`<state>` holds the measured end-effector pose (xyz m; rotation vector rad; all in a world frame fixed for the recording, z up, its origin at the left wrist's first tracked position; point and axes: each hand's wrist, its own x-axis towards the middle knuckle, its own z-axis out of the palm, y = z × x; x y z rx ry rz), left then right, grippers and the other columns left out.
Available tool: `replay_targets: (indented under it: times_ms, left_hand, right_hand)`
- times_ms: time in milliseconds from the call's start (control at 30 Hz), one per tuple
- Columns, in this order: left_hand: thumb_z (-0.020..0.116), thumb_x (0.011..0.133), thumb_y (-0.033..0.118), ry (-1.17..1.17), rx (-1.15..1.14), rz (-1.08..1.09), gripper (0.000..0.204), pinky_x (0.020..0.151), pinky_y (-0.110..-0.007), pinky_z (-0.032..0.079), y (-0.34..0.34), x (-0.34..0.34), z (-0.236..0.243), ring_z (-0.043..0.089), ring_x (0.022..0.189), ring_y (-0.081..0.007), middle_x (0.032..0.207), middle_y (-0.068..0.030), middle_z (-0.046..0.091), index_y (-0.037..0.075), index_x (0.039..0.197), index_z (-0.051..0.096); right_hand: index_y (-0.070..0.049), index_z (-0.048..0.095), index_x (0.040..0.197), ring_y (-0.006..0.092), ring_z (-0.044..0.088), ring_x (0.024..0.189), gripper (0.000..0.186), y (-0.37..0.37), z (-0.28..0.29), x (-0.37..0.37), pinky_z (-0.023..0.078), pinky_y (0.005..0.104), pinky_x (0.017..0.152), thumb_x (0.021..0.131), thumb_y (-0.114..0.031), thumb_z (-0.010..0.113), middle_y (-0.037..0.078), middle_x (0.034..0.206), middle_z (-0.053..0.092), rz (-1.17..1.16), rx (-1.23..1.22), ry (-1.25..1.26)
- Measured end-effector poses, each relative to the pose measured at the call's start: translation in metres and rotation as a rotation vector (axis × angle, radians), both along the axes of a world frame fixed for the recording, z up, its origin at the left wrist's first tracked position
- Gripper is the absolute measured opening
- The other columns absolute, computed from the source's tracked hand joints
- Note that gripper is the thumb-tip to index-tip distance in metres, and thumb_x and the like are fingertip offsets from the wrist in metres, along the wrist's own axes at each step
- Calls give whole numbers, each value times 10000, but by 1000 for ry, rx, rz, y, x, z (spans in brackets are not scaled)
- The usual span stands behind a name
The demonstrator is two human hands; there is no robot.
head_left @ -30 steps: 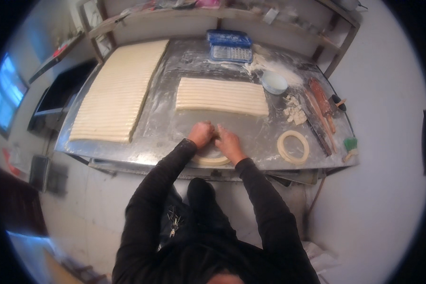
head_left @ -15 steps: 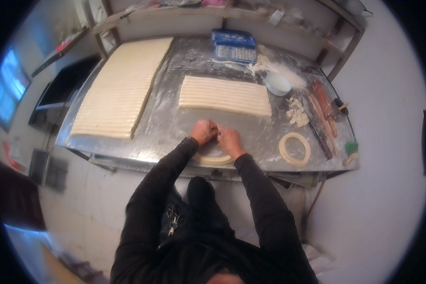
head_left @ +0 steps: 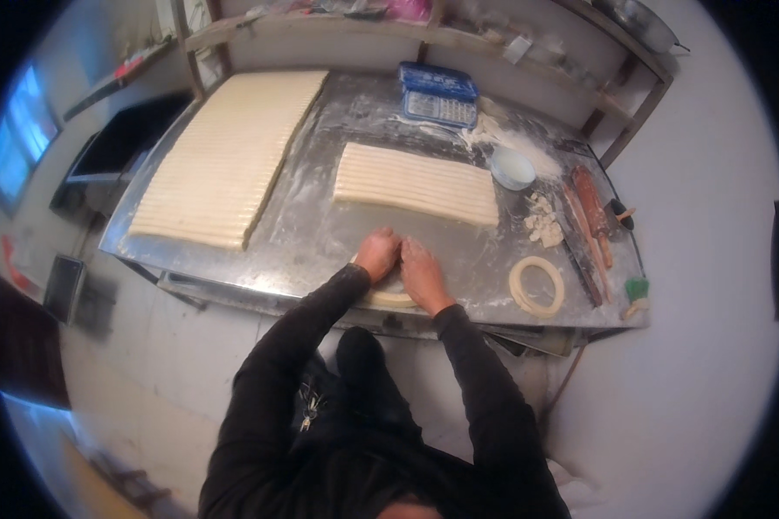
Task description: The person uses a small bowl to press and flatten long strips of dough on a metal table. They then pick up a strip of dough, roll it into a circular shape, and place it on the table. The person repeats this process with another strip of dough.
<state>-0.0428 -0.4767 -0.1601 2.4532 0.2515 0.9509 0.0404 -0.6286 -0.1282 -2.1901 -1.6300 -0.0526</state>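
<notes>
While both hands sit together at the near edge of the desk [head_left: 320, 233], I see them on a strip of dough [head_left: 388, 297] curved into a ring there. Left hand [head_left: 378, 254] has fingers curled down onto the ring's far side, grip looks closed on the dough, though how tightly I can't tell. Right hand [head_left: 421, 273] lies just beside it, touching the left, fingers bent over the same strip; palm hides the contact, so its grip is not readable either way. Only the near arc of the ring shows, below the wrists.

Around them: a cut sheet of dough strips [head_left: 415, 183] lies just beyond the hands, apart from them. A larger cut sheet [head_left: 225, 156] covers the left of the desk, well apart. A finished dough ring [head_left: 537, 285] lies to the right near the front edge, clear of the right hand. Small dough scraps [head_left: 544, 227] sit beyond it. A pale bowl [head_left: 512, 167] stands further back with spilled flour [head_left: 493, 134] next to it. A blue tray-like box [head_left: 439, 93] sits at the back. A dark rolling pin [head_left: 594, 212] and long tools lie along the right edge, a green-handled brush [head_left: 637, 292] at the corner. Nothing lies between the hands and the near sheet. Shelves [head_left: 459, 39] run behind the desk.
</notes>
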Motion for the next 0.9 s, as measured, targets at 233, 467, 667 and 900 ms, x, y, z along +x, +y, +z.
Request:
replay_targets:
  times_ms: [233, 467, 667, 900]
  left_hand:
    - [672, 796, 121, -43, 86, 18, 121, 732, -517, 477, 7, -3, -8, 580, 848, -417, 822, -198, 578, 19, 749, 626]
    - [684, 793, 139, -29, 47, 62, 167, 718, -511, 483, 10, -7, -1, 590, 812, -412, 812, -201, 585, 21, 692, 623]
    - [691, 786, 157, 121, 114, 67, 147, 723, -517, 477, 18, -12, -2, 599, 824, -407, 831, -195, 600, 39, 707, 653]
    - [680, 800, 171, 99, 148, 119, 149, 765, -509, 467, 14, -13, 1, 595, 851, -399, 842, -183, 608, 51, 711, 670]
  right_hand:
    - [49, 461, 1419, 383, 459, 1346, 547, -8, 3, -8, 386, 489, 1073, 937, -175, 591, 246, 1473, 472, 32, -19, -120]
    - [42, 449, 1428, 362, 449, 1362, 567, -4, 5, -14, 369, 492, 1069, 944, -218, 594, 246, 1474, 467, 43, -52, -200]
    - [34, 456, 1424, 359, 444, 1368, 556, -2, -3, -15, 365, 504, 1070, 955, -238, 578, 234, 1472, 475, 25, 16, -182]
    - [18, 477, 1415, 339, 442, 1370, 527, 1, -3, -11, 361, 508, 1071, 958, -230, 564, 209, 1466, 485, 29, -48, -193]
